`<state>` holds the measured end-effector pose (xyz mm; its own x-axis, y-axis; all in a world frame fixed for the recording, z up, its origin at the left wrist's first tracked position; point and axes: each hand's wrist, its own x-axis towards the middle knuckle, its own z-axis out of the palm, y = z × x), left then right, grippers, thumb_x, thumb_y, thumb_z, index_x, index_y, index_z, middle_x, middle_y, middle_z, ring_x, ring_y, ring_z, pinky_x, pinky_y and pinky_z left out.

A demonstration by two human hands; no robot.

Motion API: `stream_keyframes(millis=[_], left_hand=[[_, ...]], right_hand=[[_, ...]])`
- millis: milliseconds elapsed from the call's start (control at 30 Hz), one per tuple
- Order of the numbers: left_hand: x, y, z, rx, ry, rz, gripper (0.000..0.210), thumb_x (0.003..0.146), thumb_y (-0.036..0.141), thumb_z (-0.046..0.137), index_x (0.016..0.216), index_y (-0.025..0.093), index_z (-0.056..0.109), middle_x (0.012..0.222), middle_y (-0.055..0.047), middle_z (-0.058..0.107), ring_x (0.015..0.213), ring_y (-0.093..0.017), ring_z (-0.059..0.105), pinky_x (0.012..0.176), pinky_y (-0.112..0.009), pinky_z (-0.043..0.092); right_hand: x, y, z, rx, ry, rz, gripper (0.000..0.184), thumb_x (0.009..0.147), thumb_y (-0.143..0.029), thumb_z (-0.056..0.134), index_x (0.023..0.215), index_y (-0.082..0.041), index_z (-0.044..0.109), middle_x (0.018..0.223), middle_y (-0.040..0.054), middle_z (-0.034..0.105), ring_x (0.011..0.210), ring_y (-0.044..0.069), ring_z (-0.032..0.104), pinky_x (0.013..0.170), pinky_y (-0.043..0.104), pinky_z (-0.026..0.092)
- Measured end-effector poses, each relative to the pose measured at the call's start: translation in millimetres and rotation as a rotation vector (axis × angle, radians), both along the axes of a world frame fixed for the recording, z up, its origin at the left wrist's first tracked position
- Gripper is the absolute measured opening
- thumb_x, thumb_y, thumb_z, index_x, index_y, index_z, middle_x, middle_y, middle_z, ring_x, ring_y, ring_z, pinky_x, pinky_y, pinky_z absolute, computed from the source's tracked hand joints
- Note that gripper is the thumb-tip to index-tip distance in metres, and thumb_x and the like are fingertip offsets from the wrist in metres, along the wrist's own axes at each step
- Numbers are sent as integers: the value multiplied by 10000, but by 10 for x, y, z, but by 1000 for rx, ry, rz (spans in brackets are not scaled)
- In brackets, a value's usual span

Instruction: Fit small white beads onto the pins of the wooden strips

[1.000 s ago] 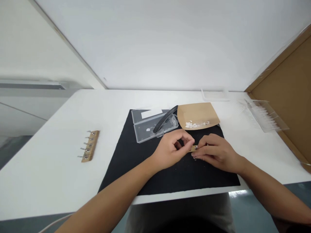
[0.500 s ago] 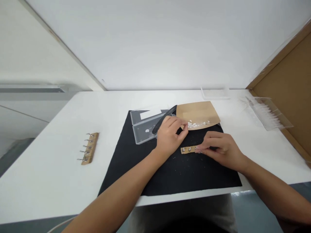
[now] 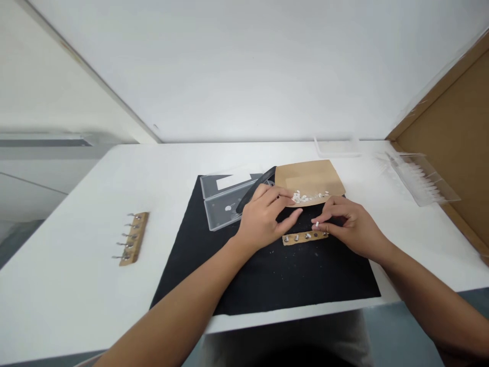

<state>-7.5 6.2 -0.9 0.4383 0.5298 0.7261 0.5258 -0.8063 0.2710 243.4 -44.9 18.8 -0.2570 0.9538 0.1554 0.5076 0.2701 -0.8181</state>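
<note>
My left hand (image 3: 265,214) is at the near left edge of a tan cardboard sheet (image 3: 311,176), thumb apart from the fingers, apparently holding nothing. Small white pieces (image 3: 300,197) lie along the sheet's near side by its fingertips. Pinched between the thumb and forefinger of my right hand (image 3: 346,221) is a small white piece (image 3: 317,224). That hand hovers over the right end of a narrow tan strip (image 3: 301,237) with several metal fittings along it; the fingers partly cover this end.
A clear hinged plastic case (image 3: 225,209) lies on the black mat (image 3: 267,285), beside a dark curved object (image 3: 255,189). Another tan strip with metal prongs (image 3: 134,239) rests on the white table at left. At right is a clear tray of pale slender parts (image 3: 420,178).
My right hand has lifted slightly off the strip and now shows a white piece in its pinch. My left hand's thumb has spread away from its fingers.
</note>
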Motion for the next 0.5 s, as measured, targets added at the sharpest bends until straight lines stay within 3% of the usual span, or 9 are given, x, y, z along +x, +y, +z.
stream_keyframes(millis=[233, 367, 500], left_hand=[[-94, -158, 91, -104, 150, -287, 381, 923, 509, 762, 1091, 170, 720, 1063, -109, 741, 1011, -261, 671, 894, -393, 569], [-115, -214, 82, -156, 203, -318, 499, 902, 601, 760, 1119, 154, 716, 1071, -118, 727, 1037, -277, 654, 894, -390, 574], [-106, -235, 47, -189, 245, -321, 445, 937, 566, 740, 1100, 153, 710, 1065, -107, 724, 1024, -267, 630, 881, -376, 566]], right_hand=[[7, -17, 80, -37, 2, 9, 55, 895, -327, 841, 863, -294, 813, 868, -5, 708, 773, 160, 620, 692, 308, 467], [-22, -39, 120, -116, -99, 44, 77, 891, -241, 827, 836, -285, 798, 846, -25, 714, 755, 144, 607, 683, 291, 449], [-31, -53, 128, -72, -237, 78, 98, 889, -201, 823, 840, -281, 794, 849, -23, 727, 819, 163, 635, 732, 299, 467]])
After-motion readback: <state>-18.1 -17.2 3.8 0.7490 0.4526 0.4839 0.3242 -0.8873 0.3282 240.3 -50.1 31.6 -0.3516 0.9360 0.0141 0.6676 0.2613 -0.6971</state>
